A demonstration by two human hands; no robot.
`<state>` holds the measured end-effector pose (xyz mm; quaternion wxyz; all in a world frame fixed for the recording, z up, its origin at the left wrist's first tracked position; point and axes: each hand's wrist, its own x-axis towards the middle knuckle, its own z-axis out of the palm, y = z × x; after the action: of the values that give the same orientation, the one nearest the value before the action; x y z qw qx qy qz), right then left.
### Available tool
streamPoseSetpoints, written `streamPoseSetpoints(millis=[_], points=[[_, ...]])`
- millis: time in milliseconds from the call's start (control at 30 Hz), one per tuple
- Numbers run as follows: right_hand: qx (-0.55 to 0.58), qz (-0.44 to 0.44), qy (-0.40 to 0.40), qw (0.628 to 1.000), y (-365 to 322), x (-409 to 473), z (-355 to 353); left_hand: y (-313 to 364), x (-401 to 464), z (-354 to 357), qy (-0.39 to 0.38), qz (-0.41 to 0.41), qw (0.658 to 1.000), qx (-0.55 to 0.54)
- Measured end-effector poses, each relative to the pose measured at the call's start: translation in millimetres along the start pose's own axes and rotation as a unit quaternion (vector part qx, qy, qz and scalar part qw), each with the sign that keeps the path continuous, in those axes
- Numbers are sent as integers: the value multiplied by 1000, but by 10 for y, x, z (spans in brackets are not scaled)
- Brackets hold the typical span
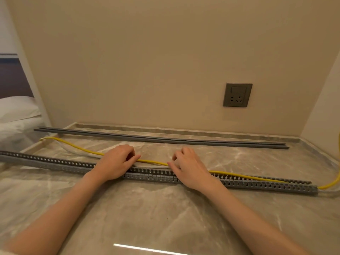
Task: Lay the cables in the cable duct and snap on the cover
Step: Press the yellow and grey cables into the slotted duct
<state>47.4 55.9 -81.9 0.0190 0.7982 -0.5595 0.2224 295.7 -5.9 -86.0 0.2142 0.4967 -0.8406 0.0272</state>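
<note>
The slotted grey cable duct lies across the middle of the marble worktop. At the right of the frame the yellow cable already sits in it; from the centre leftward it lies loose behind the duct. The left hand and right hand pinch the cable, apparently along with a pale cable, pressing it down. The cover waits unused near the wall.

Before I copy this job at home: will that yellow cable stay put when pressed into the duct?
Probably not unaided. The yellow cable looks floppy, snaking loosely left of the left hand. It may spring out of the slotted duct; right of the right hand it lies seated.
</note>
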Motion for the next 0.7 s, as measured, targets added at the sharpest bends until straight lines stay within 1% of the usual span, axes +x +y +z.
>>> streamPoseSetpoints(millis=[67,133,200,300,400,500,600,700], points=[[-4,22,-18,1000,32,9,21,-21,6,25,8,8,1000,-9],[16,39,-49,998,40,19,24,-41,15,40,-9,-1,1000,-23],[37,34,-56,997,26,21,24,-57,28,48,-31,-15,999,-32],[49,0,-36,998,-10,17,30,-55,43,54,-26,-22,999,-35],[19,-36,5,999,-37,5,49,-37,34,39,-3,-26,998,-50],[0,-57,35,998,-36,-22,71,-20,-2,34,51,-17,998,-45],[0,-58,55,997,-26,-38,83,37,-55,9,135,10,991,-12],[9,-56,70,996,-36,-37,95,99,-82,-31,219,22,975,20]])
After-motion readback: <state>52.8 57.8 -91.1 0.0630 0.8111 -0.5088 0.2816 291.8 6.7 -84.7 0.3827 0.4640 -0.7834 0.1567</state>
